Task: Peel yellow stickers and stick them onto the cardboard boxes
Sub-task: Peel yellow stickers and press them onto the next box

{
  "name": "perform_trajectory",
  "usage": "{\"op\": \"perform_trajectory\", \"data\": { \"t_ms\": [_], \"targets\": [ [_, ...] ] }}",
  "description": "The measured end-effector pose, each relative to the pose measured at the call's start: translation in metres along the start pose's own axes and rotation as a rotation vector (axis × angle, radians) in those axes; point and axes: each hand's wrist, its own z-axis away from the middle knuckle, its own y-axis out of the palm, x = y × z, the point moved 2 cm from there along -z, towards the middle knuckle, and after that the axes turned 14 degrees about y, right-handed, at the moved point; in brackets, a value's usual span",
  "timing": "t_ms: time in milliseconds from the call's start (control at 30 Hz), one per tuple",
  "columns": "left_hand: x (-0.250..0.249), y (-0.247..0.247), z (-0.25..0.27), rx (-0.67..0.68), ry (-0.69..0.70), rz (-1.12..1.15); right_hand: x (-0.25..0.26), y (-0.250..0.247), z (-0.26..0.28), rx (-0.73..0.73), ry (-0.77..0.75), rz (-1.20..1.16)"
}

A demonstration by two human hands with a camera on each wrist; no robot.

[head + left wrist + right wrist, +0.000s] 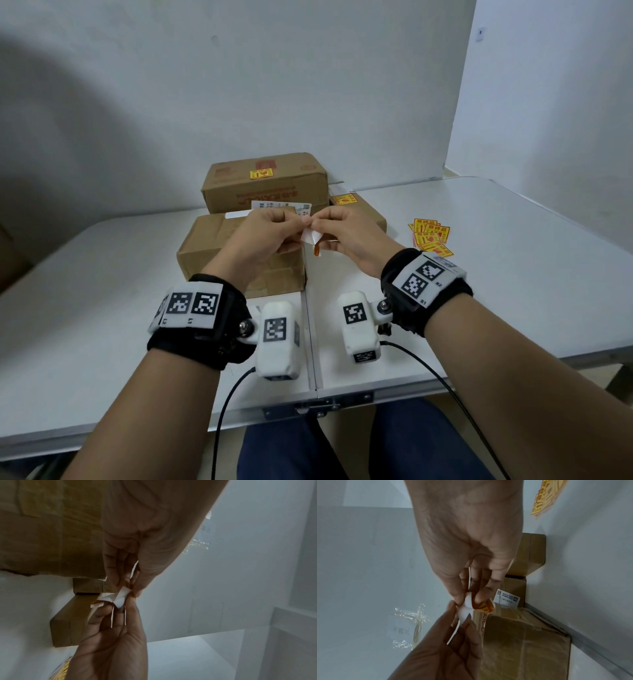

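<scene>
Three boxes (246, 250) sit left of the sticker pile (431, 236).

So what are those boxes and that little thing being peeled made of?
The boxes look like brown corrugated cardboard, matte and creased, with glossy clear tape over the seams. The sticker, pinched by the left hand and right hand, seems to be glossy printed yellow film curling off white backing paper.

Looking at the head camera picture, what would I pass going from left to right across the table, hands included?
Nearest cardboard box → left hand → half-peeled sticker, which both hands pinch → right hand → pile of yellow stickers lying on the white table.
</scene>
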Motion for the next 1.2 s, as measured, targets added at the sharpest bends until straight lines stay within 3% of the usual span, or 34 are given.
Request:
{"op": "perform_trajectory", "data": {
  "t_ms": [200,367,700,900,1067,1200],
  "targets": [
    [0.001,-0.005,0.000,0.055,-0.035,0.019,0.000,-0.002,0.004,0.065,0.045,-0.063],
    [-0.001,-0.007,0.000,0.049,0.013,-0.120,-0.002,-0.001,0.005,0.046,0.051,-0.046],
    [-0.002,-0.001,0.005,0.018,-0.064,-0.041,-0.007,0.002,0.006,0.057,0.043,-0.127],
    [0.005,-0.001,0.006,0.012,-0.115,0.086,-0.010,0.002,0.004,0.103,0.111,-0.233],
    [0.000,-0.002,0.004,0.049,-0.098,-0.037,-0.009,-0.001,0.009,0.221,0.196,-0.183],
    [-0.006,-0.001,0.003,0.054,-0.078,-0.090,-0.003,-0.001,0.008,0.207,0.175,-0.075]
  ]
}}
